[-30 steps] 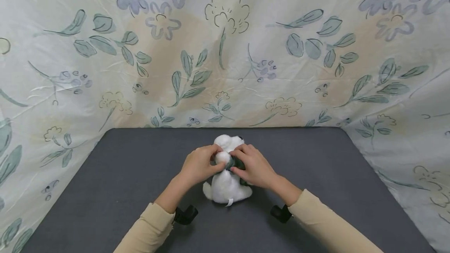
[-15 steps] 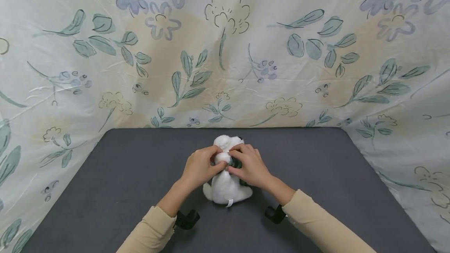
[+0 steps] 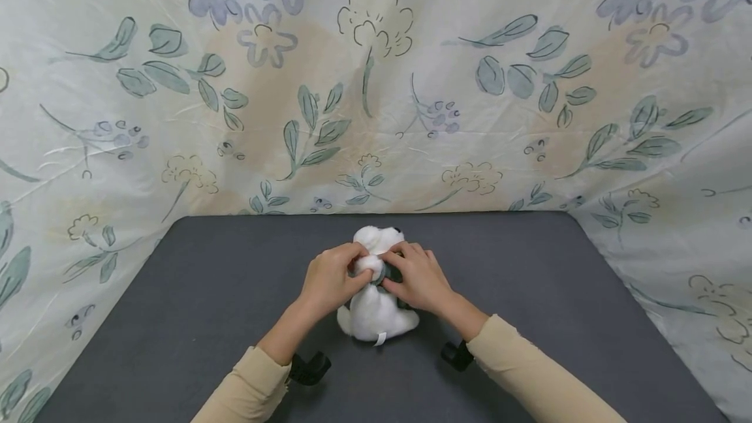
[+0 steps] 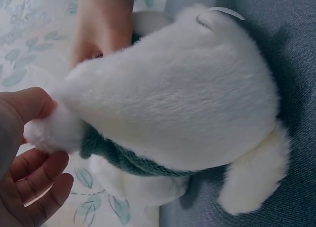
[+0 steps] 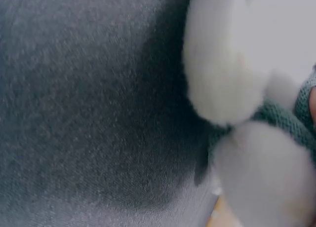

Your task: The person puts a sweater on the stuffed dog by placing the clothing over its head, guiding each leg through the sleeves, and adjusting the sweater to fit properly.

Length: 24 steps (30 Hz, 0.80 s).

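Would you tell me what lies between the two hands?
The plush toy, at its green knitted scarf, sits between the left hand and right hand; head view.

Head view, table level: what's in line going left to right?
Left sleeve → left hand → plush toy → right hand → right sleeve.

Over the last second the right hand (image 3: 418, 277) has drawn in towards the person and leftwards over the plush dog (image 3: 376, 309), its fingers closing nearer to the left hand (image 3: 331, 277) at the green knitted scarf (image 3: 384, 274). The right forearm and its cream sleeve (image 3: 529, 371) have shifted left with it. The whole head view has slipped slightly, the dog and left hand sitting a touch further left.
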Motion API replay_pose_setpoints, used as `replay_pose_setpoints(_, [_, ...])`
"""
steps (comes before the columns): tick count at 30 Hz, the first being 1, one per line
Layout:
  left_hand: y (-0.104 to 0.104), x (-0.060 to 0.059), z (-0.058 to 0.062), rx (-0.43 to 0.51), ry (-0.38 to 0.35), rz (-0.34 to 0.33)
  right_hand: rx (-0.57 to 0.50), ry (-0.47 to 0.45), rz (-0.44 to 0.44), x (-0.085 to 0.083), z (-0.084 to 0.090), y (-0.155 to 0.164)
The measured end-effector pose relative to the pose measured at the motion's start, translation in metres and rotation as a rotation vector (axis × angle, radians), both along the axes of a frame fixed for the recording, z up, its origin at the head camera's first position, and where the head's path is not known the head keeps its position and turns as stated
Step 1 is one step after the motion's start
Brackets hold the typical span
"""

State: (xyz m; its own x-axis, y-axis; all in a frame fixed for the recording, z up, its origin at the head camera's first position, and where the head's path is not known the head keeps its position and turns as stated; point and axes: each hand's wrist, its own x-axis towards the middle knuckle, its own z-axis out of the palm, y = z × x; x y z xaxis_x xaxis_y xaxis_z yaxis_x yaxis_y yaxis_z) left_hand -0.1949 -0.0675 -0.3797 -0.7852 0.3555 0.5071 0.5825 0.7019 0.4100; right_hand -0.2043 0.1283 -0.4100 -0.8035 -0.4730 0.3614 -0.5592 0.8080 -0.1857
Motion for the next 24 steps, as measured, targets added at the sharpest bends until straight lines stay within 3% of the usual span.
replay_pose_setpoints(8, [-0.002, 0.001, 0.001, 0.026, -0.003, 0.011, 0.036, -0.021, -0.009, -0.001, -0.001, 0.004])
replay_pose_setpoints(15, [0.001, 0.003, -0.002, -0.003, -0.108, 0.041, -0.013, -0.062, 0.024, 0.005, -0.001, 0.007])
replay_pose_setpoints(20, [-0.003, 0.004, 0.000, -0.011, -0.175, 0.094, -0.184, -0.193, 0.080, 0.005, 0.006, 0.014])
replay_pose_setpoints(24, [-0.011, 0.004, -0.001, 0.023, -0.240, 0.129, -0.392, -0.269, -0.005, 0.001, 0.008, 0.025])
